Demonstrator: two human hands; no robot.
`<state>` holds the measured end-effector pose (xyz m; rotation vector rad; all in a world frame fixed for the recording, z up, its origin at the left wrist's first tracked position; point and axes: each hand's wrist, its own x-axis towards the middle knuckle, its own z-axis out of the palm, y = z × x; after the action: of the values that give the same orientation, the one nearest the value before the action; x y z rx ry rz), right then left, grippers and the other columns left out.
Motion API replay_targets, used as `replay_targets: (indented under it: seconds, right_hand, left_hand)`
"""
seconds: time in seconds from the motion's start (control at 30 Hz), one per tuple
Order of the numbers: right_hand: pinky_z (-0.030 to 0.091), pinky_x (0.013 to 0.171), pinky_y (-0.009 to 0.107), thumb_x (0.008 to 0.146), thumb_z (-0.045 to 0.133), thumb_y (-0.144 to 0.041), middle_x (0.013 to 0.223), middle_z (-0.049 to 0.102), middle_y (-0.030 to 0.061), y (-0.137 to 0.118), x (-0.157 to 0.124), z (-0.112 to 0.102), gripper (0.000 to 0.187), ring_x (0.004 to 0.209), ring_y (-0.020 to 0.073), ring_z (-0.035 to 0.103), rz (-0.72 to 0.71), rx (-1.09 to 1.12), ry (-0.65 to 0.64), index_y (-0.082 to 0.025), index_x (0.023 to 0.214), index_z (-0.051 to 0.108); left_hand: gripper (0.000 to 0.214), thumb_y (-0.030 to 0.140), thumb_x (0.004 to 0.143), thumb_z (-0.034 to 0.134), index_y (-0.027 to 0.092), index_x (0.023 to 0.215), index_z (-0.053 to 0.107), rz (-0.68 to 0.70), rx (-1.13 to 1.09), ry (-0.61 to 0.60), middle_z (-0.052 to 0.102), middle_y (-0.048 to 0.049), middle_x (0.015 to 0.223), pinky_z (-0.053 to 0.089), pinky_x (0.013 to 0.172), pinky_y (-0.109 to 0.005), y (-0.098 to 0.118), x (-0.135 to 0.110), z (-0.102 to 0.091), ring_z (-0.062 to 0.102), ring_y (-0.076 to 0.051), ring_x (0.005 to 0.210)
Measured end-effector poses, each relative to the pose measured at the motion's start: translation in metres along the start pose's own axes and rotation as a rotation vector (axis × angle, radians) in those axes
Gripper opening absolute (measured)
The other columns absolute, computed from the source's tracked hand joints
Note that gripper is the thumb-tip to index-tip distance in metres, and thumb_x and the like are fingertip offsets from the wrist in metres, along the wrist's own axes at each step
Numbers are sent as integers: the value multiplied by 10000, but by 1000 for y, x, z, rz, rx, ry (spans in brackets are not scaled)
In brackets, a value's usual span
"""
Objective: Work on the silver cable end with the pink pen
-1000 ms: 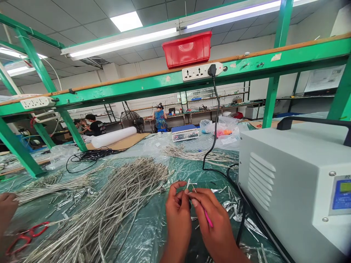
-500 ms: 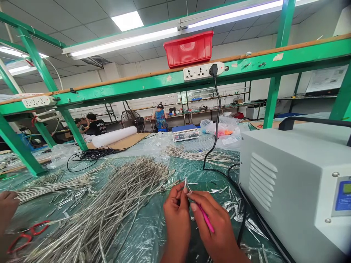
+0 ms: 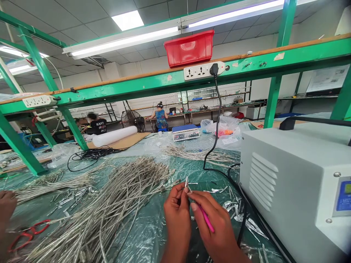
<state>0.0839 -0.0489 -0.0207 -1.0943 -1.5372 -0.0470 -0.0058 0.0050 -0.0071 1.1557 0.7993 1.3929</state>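
My left hand [image 3: 177,215] pinches a small silver metal fitting [image 3: 187,182] at the end of a thin wire, its tip standing above my fingers. My right hand [image 3: 211,223] grips a slim pink-handled tool [image 3: 207,219], and its thin metal tip reaches to the fitting beside my left fingertips. A large pile of braided metal cables [image 3: 115,197] lies to the left of my hands. Loose silver foil scraps [image 3: 233,208] lie to their right. At the far left edge, a separate hand [image 3: 6,206] rests near red-handled scissors [image 3: 30,235].
A grey bench unit with vents and a blue display [image 3: 287,190] stands close on the right, with a black power cord [image 3: 218,124] running down from a wall-type power strip [image 3: 203,70]. Green shelving [image 3: 175,78] crosses overhead. Farther back are a digital scale [image 3: 185,132] and co-workers.
My hands have shifted slightly left and stay together on the fitting. The pink tool stays in my right hand. The whole view has drifted a little.
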Motion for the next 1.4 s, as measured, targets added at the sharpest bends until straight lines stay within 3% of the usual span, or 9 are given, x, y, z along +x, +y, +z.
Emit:
replay_targets:
  seconds: [0.3,0.57,0.8,0.93,1.27,1.4]
  right_hand:
    - [528,932,316,967,445,-142,1196,621,90,4,-1,5,322,1106,187,609,22,-36,-7,-220,1255,568]
    - [542,888,262,983,427,-161,1159,612,79,3,-2,4,269,1032,158,651,27,-76,45,-219,1181,600]
    - [557,833,231,984,429,-162,1141,591,90,4,-6,9,256,1000,150,670,1,-111,96,-212,1172,596]
    - [558,837,238,985,429,-169,1162,591,92,0,-6,9,256,991,153,674,-24,-108,67,-212,1193,573]
    - [561,840,279,973,451,-181,1164,614,90,-2,-4,5,221,1002,173,658,-23,-43,-38,-225,1149,577]
    - [567,834,287,971,454,-181,1117,624,96,-4,-3,6,206,978,178,666,0,-36,5,-218,1117,594]
  left_hand:
    - [339,363,757,699,125,990,640,-5,9,8,700,-71,836,478,726,-279,0,0,1,630,-193,793]
    - [287,334,769,678,129,969,658,23,29,-23,709,-87,862,493,751,-295,2,-2,3,654,-211,818]
    - [288,339,805,662,159,1026,621,33,51,-6,639,-11,665,452,592,-239,5,-4,4,575,-157,635]
    - [237,363,806,676,163,933,673,52,94,-30,670,-37,788,462,666,-238,6,-3,2,589,-163,733]
    - [302,438,786,673,148,709,636,102,162,-6,477,27,608,349,523,-215,13,3,-1,393,-119,579]
    - [252,402,821,633,154,787,664,128,187,9,564,-3,678,388,580,-227,13,2,-1,458,-141,630]
